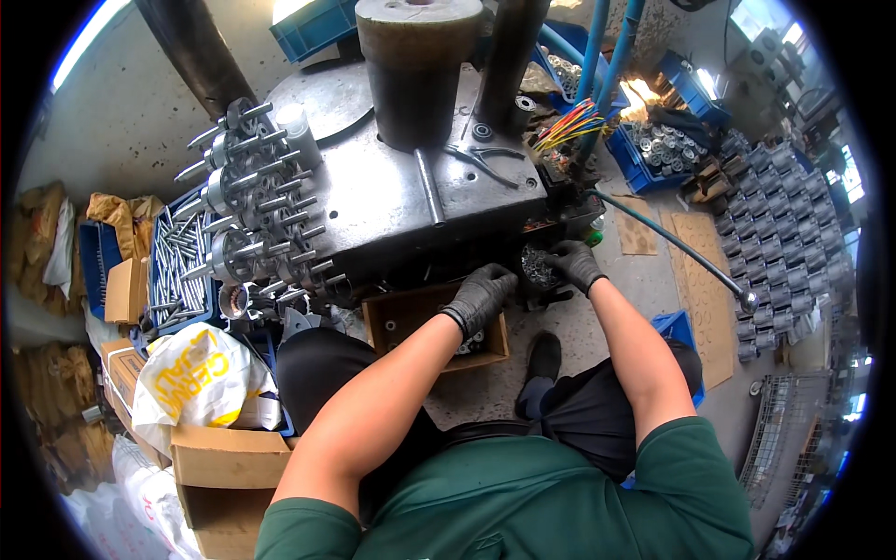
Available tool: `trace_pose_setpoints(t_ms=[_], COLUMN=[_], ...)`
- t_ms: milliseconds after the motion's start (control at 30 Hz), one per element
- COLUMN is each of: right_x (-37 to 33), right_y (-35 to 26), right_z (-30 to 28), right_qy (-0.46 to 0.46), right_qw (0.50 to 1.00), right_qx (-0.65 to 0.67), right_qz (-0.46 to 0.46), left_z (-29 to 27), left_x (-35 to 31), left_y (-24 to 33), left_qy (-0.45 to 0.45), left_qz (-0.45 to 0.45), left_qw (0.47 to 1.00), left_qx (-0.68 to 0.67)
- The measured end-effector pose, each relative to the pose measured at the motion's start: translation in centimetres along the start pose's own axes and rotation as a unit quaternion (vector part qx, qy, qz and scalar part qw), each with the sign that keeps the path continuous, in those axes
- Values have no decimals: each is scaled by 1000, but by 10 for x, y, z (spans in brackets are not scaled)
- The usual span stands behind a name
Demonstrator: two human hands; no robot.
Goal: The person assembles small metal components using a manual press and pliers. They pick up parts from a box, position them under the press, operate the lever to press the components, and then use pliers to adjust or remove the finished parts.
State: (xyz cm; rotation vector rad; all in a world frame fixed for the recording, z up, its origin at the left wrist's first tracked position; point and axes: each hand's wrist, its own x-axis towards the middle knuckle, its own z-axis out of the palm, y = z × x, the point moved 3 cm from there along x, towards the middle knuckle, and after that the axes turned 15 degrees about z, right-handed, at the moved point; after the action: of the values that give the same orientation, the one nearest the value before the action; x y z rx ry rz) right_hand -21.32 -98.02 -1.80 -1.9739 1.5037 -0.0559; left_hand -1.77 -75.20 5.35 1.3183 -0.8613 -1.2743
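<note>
Both of my hands wear dark grey gloves. My left hand (483, 296) is over the right side of an open wooden box (378, 322), its fingers curled together; anything in them is too small or hidden to name. At the front edge of the metal press table, my right hand (577, 264) has bent fingers at the rim of a round container filled with small metal pieces (539, 268). What those fingertips grip is hidden. Small round parts lie inside the wooden box.
On the press table (345, 210) lie pliers (483, 162) and a metal rod (428, 189) below a thick column (417, 75). Rotors with shafts (252, 191) are stacked left, beside a blue bin of shafts (179, 261). A ball-ended lever (681, 245) juts right, near stacked metal housings (779, 233).
</note>
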Motion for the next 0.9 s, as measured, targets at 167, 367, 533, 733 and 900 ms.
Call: trace_pose_setpoints(t_ms=[167,367,533,733,900], right_x=[-5,-18,-32,-49,-88], right_y=[-6,-9,-15,-36,-90], right_z=[0,-8,-18,-38,-53], right_qy=[-72,-94,-145,-139,-193], right_qw=[994,978,931,936,934], right_qx=[78,182,323,319,300], right_qz=[35,36,91,54,5], left_z=[10,26,37,58,61], left_x=[7,26,42,59,60], left_y=[4,-9,-18,-30,-13], left_qy=[33,61,76,106,155], left_qz=[-49,-69,-77,-106,-101], left_qw=[994,977,978,937,892], left_qx=[-91,-193,-177,-316,-412])
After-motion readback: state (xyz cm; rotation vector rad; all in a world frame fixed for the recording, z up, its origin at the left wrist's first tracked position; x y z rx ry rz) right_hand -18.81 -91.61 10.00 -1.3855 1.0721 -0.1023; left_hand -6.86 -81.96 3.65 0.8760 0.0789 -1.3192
